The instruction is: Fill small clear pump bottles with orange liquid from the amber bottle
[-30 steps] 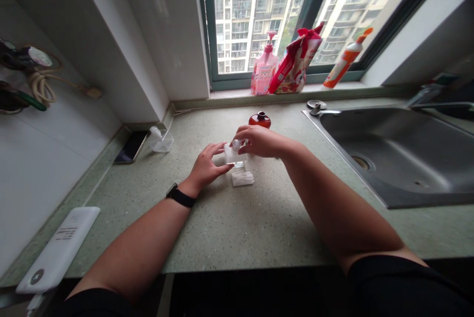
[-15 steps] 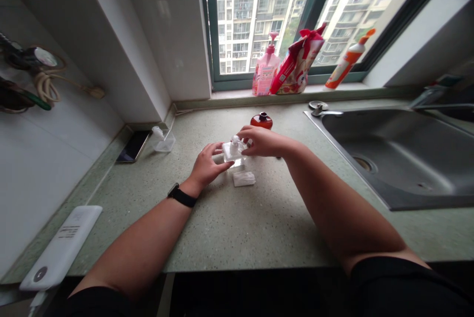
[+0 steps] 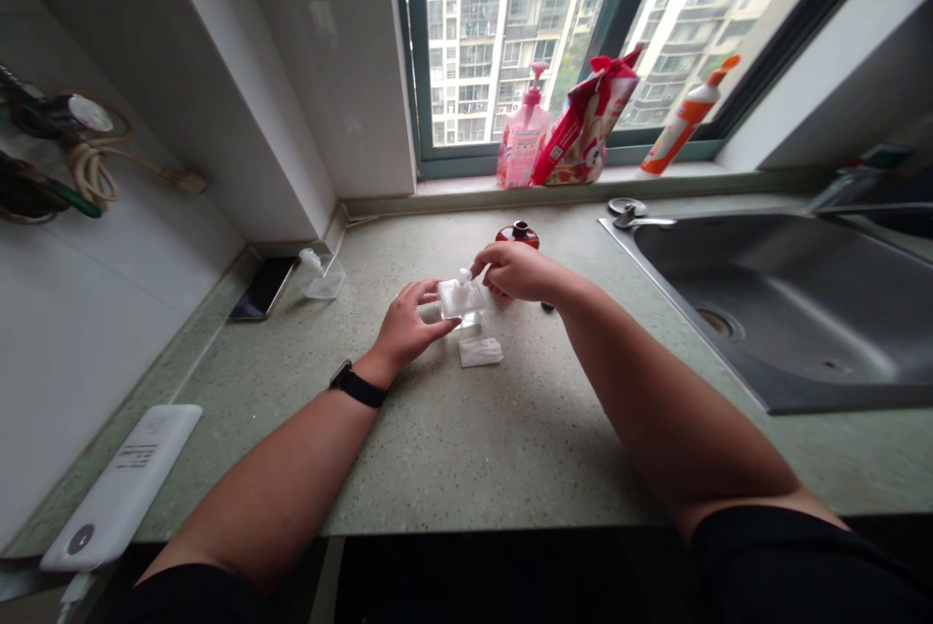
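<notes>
A small clear bottle point(image 3: 462, 299) with a rounded white top point(image 3: 465, 276) stands on the counter. Wrapped around its left side, with the thumb in front and fingers behind, is my left hand point(image 3: 408, 323). My right hand point(image 3: 516, 271) hovers just right of the white top, index finger stretched towards it and the other fingers loosely bent; it seems to hold nothing. Behind this hand, partly hidden, is a dark red-brown bottle point(image 3: 507, 233) with an uncapped black neck. A folded white tissue point(image 3: 480, 352) lies in front of the clear bottle.
At left are a clear plastic container point(image 3: 324, 282) with a white piece, a phone point(image 3: 262, 290) and a white power bank point(image 3: 123, 488). A steel sink point(image 3: 787, 294) is at right. A pink pump bottle point(image 3: 522, 146), red bag and orange bottle point(image 3: 677, 134) line the windowsill.
My right hand has drawn slightly right, away from the bottle's white top, and its fingers have loosened. The left hand stays around the bottle.
</notes>
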A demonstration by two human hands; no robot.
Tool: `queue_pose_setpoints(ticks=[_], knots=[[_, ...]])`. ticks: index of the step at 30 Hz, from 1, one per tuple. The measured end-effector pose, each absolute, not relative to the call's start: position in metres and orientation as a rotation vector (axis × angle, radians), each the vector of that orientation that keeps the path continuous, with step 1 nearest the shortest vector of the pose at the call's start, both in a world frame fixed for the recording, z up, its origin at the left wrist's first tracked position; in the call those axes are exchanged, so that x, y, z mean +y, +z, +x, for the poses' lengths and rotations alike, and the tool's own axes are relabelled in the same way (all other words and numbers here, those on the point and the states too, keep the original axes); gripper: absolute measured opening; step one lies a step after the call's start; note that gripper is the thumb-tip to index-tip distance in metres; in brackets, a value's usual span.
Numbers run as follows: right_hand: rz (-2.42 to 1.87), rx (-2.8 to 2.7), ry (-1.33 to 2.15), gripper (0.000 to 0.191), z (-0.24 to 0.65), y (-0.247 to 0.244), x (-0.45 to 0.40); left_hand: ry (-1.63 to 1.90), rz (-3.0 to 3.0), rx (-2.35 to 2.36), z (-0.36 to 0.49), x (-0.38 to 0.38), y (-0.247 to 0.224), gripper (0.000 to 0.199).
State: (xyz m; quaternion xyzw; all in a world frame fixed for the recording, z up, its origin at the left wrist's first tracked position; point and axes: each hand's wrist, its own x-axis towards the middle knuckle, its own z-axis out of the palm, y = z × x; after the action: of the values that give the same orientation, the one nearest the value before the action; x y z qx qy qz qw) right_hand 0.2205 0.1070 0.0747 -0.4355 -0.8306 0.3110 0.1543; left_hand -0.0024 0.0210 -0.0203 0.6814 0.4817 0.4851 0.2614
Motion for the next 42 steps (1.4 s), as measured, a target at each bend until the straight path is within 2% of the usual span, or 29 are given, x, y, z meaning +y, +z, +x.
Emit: queue_pose_setpoints(ticks=[3, 6, 9, 13, 17, 22, 25, 29, 34, 38, 42], knots=[[-1.203, -2.331, 1.0, 0.044, 0.22, 0.074, 0.107, 1.319, 1.844, 1.288, -0.002, 0.021, -0.02, 0.061], [-1.321, -2.279, 1.083, 0.032, 0.22, 0.074, 0.107, 1.321, 1.855, 1.287, -0.002, 0.021, -0.019, 0.061], [-1.376, -2.197, 1.155, 0.033, 0.222, 0.073, 0.108, 1.328, 1.862, 1.285, -0.002, 0.02, -0.018, 0.06], [-1.172, -2.305, 1.129, 0.04, 0.223, 0.07, 0.11, 1.333, 1.87, 1.262, -0.003, 0.021, -0.02, 0.062], [-1.289, -2.336, 1.087, 0.03, 0.225, 0.067, 0.113, 1.329, 1.874, 1.279, -0.003, 0.021, -0.02, 0.062], [-1.03, -2.411, 1.032, 0.051, 0.229, 0.071, 0.11, 1.342, 1.845, 1.279, -0.004, 0.021, -0.02, 0.065], [-0.802, -2.515, 0.992, 0.04, 0.228, 0.075, 0.106, 1.36, 1.828, 1.26, -0.004, 0.02, -0.019, 0.067], [-0.751, -2.511, 0.895, 0.023, 0.225, 0.075, 0.105, 1.391, 1.837, 1.233, -0.003, 0.019, -0.016, 0.064], [-0.748, -2.504, 0.658, 0.025, 0.221, 0.074, 0.104, 1.422, 1.843, 1.235, -0.002, 0.018, -0.014, 0.062], [-0.676, -2.537, 0.728, 0.029, 0.225, 0.077, 0.104, 1.419, 1.844, 1.199, -0.002, 0.018, -0.014, 0.064], [-0.611, -2.54, 0.714, 0.018, 0.226, 0.076, 0.107, 1.439, 1.875, 1.171, -0.002, 0.019, -0.013, 0.061]])
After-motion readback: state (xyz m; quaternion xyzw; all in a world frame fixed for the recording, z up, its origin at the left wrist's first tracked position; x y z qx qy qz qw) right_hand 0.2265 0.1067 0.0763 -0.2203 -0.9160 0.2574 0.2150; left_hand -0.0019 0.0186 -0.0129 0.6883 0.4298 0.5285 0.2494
